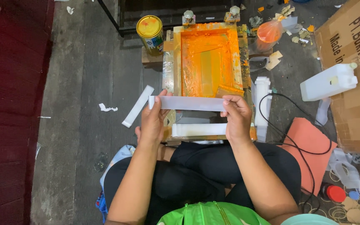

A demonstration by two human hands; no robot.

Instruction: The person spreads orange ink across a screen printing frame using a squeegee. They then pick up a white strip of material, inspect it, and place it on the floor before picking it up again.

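Observation:
A long white strip (188, 103) is held level between both hands, above the near edge of a wooden printing frame (176, 62) smeared with orange ink. My left hand (153, 121) pinches the strip's left end. My right hand (237, 118) pinches its right end. Below the strip, a stack of similar white strips (198, 129) lies across the frame's near end, just in front of my crossed legs in black trousers.
A gold tin can (150, 32) stands left of the frame. One loose white strip (137, 106) lies on the floor at left. Right of the frame are more white strips (261, 93), a black cable (290, 125), a white plastic jug (329, 81), a cardboard box (355, 75) and an orange sheet (309, 146).

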